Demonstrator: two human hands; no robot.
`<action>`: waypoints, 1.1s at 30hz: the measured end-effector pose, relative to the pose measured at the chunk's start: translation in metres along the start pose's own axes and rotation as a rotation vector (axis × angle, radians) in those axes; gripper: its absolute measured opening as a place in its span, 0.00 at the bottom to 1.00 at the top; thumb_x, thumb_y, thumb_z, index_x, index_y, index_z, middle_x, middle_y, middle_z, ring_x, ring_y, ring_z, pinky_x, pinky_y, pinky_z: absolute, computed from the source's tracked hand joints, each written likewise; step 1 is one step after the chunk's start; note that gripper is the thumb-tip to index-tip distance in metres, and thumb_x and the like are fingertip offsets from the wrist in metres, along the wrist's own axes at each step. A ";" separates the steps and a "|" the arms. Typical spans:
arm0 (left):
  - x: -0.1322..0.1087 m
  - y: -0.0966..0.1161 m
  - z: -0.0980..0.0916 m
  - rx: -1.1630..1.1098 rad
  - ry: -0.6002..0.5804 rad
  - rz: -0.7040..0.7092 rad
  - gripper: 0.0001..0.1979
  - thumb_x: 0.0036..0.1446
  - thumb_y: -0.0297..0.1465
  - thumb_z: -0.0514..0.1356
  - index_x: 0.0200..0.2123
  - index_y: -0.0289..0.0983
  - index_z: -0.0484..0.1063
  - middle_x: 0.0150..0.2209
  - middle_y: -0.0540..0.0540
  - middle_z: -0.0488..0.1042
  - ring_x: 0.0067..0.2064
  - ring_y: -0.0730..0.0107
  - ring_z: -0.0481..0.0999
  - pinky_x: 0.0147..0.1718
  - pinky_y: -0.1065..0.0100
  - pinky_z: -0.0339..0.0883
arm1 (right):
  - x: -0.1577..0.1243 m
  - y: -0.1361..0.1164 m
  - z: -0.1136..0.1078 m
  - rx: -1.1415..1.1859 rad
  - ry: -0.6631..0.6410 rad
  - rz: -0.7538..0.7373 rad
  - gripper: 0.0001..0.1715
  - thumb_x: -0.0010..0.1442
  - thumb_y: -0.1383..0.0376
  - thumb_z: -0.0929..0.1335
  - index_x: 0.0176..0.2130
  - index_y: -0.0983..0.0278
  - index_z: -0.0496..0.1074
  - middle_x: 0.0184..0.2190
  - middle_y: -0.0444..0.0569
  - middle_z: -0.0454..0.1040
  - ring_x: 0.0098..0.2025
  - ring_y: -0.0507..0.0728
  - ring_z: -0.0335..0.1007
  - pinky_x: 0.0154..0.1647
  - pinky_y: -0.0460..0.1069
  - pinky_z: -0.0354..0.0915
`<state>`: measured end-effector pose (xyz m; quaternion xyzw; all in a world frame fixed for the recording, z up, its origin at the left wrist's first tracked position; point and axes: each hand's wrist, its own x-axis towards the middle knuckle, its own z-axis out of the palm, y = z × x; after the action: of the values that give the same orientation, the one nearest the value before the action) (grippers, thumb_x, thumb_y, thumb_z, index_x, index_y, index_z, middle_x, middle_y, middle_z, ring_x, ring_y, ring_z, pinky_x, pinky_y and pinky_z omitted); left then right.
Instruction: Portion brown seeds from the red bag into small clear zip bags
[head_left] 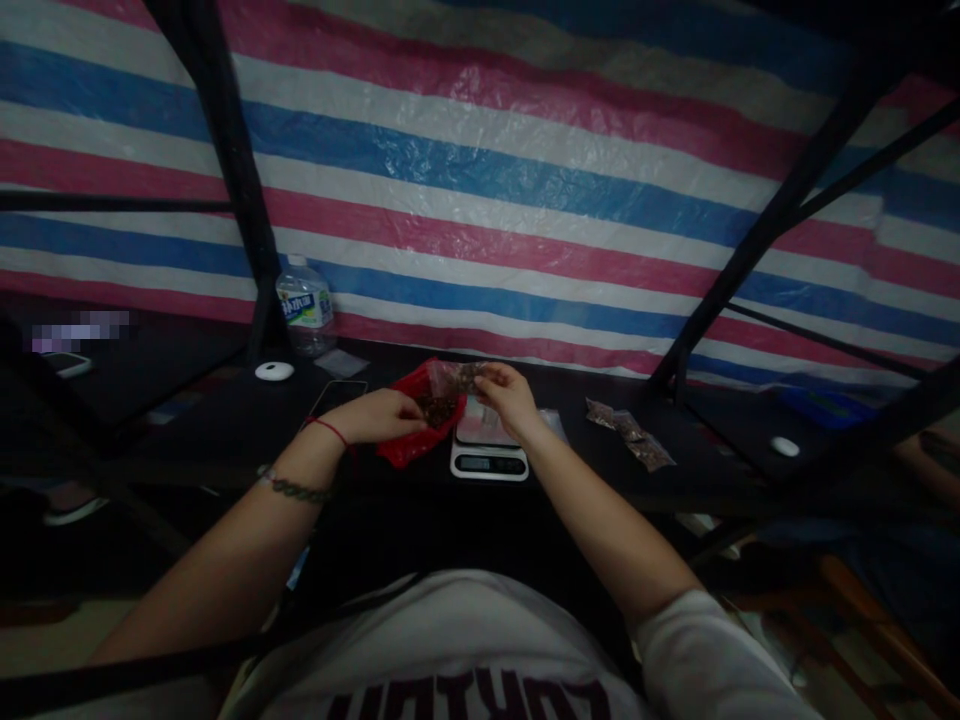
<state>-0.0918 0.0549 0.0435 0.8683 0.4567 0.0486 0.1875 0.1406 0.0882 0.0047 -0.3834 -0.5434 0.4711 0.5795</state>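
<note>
My left hand [384, 415] reaches into a red plastic bag [401, 450], its fingers drawn together at the small brown pieces [436, 408] inside; what they grip is hidden. Pinched in my right hand [510, 398] is a small clear plastic bag [463, 378] with brown pieces in it, held above the far side of a white kitchen scale [489, 466]. The scale stands just right of the red bag, its display facing me. Part of its plate lies behind my right hand.
Filled clear sachets [630, 430] lie right of the scale on the black table [559, 480]. A plastic bottle [304, 310], a white round device [274, 371] and a dark phone-like slab [341, 392] are left. Dark metal posts [225, 150] frame the striped sheet [480, 170] behind.
</note>
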 end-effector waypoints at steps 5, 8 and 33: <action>-0.001 -0.006 0.006 -0.009 -0.182 -0.009 0.16 0.49 0.43 0.59 0.32 0.37 0.77 0.28 0.49 0.76 0.28 0.70 0.71 0.27 0.73 0.60 | 0.030 0.003 0.023 -0.586 -0.189 -0.222 0.08 0.50 0.66 0.72 0.34 0.65 0.76 0.33 0.48 0.78 0.35 0.54 0.74 0.40 0.49 0.67; -0.001 -0.010 0.007 -0.026 -0.199 -0.001 0.15 0.53 0.40 0.55 0.32 0.37 0.76 0.29 0.49 0.76 0.30 0.69 0.71 0.29 0.73 0.61 | 0.038 -0.003 0.034 -0.676 -0.232 -0.266 0.08 0.53 0.65 0.71 0.36 0.64 0.78 0.35 0.48 0.79 0.36 0.55 0.75 0.39 0.48 0.67; 0.002 -0.016 0.011 -0.086 -0.086 0.009 0.27 0.58 0.40 0.52 0.60 0.40 0.62 0.56 0.40 0.69 0.49 0.63 0.72 0.48 0.67 0.64 | 0.026 -0.009 0.049 -0.919 -0.629 -0.319 0.12 0.51 0.69 0.71 0.39 0.65 0.77 0.36 0.48 0.78 0.36 0.53 0.71 0.38 0.45 0.62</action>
<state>-0.0999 0.0618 0.0269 0.8628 0.4417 0.0315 0.2437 0.0924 0.1073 0.0254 -0.3506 -0.8893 0.1851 0.2280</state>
